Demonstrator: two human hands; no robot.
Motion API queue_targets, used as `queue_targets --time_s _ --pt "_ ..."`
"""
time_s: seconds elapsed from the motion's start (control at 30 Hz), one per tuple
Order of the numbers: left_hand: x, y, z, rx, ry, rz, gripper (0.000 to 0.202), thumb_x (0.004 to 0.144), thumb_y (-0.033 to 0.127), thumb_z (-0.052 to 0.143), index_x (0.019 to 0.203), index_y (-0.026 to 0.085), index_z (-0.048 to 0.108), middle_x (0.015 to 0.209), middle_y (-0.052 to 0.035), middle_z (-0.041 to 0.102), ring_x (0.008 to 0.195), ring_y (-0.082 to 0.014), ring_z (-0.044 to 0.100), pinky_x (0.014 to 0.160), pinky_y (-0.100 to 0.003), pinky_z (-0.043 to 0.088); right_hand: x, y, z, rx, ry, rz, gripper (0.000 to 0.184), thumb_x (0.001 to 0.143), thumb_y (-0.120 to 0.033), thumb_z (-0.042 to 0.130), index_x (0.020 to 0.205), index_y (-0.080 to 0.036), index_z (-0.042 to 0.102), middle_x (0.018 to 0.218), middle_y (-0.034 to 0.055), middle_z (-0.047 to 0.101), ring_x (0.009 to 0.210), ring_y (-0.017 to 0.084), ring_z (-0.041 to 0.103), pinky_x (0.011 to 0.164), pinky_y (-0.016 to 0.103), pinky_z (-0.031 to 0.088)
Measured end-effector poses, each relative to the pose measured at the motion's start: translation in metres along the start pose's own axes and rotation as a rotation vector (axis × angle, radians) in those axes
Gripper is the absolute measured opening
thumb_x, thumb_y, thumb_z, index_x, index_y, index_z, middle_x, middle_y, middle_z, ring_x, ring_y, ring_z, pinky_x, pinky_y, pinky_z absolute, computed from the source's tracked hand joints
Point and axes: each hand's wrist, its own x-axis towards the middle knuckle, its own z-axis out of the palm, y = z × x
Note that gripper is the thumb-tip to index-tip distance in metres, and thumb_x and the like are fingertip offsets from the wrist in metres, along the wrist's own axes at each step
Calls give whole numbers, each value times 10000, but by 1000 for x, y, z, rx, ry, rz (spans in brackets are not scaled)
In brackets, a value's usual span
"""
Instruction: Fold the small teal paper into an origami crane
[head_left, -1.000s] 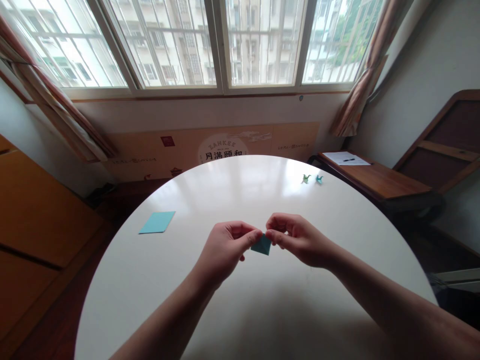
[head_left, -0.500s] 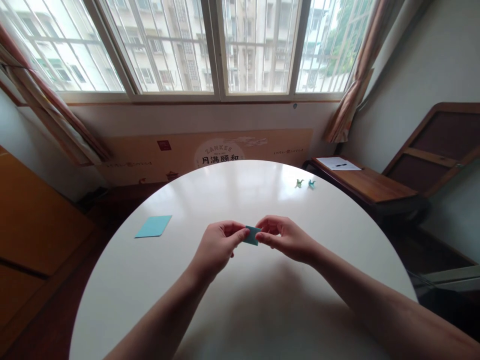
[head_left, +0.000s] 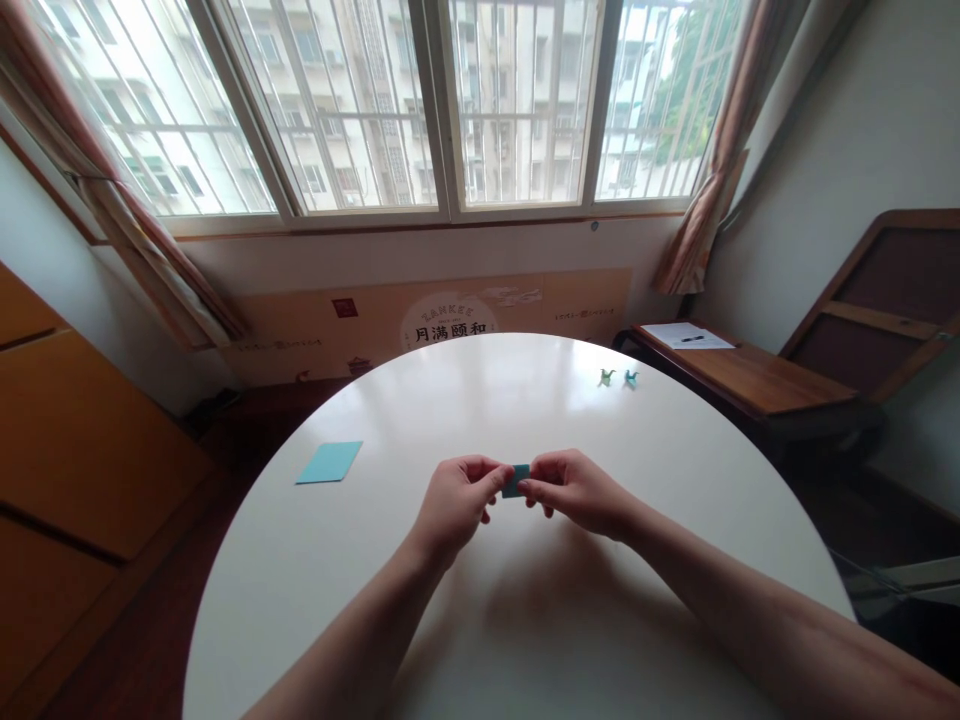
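A small folded piece of teal origami paper [head_left: 514, 482] is held up between both hands over the round white table [head_left: 360, 590]. My left hand [head_left: 463, 500] pinches its left edge between thumb and fingers. On the other side, my right hand [head_left: 574, 488] grips the right edge, thumb in front and fingers behind. Part of the paper is hidden by the fingertips. To the left on the tabletop lies a flat light-blue paper sheet or stack [head_left: 330, 462]. Two tiny folded paper birds, one green [head_left: 606, 378] and one blue [head_left: 631, 378], stand at the far right of the table.
Beyond the table on the right is a wooden side table [head_left: 795, 385] bearing a white paper [head_left: 675, 337] with a dark pen. An orange-brown cabinet [head_left: 90, 430] stands at left. A printed beige panel [head_left: 390, 310] sits below the barred window.
My right hand has closed in on the paper, its thumb now pressing the front and covering more of it. The whole view has shifted slightly, moving the scene right and down.
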Motion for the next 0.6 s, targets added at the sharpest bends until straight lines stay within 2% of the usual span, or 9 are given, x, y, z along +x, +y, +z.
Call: queue_targets --time_s 0.13,0.23,0.43,0.6 --pt "3 -5 -1 -33 33 -20 313 770 437 699 762 126 725 631 -32 603 589 -134 518 458 -206 406 2 7 6 36 7 3 278 853 -421 710 896 -148 679 808 46 702 689 161 638 626 276 511" --pt "5 -10 -2 -48 31 -30 330 770 456 698 771 127 724 674 -45 621 609 -137 522 464 -206 405 3 9 8 44 29 22 268 865 -411 692 839 -144 679 794 44 705 664 145 634 619 261 507" --pt "8 -12 -4 -35 -10 -40 367 748 483 704 810 124 746 676 -49 622 623 -152 520 463 -219 385 4 3 7 52 82 103 271 868 -411 670 922 -145 676 901 89 735 670 164 670 418 195 420" --pt "10 -11 -5 14 -69 -95 326 722 443 745 800 126 750 615 -22 606 575 -143 514 473 -232 365 5 -2 12 47 198 152 182 892 -322 617 843 -147 630 820 79 712 651 157 672 368 164 403"
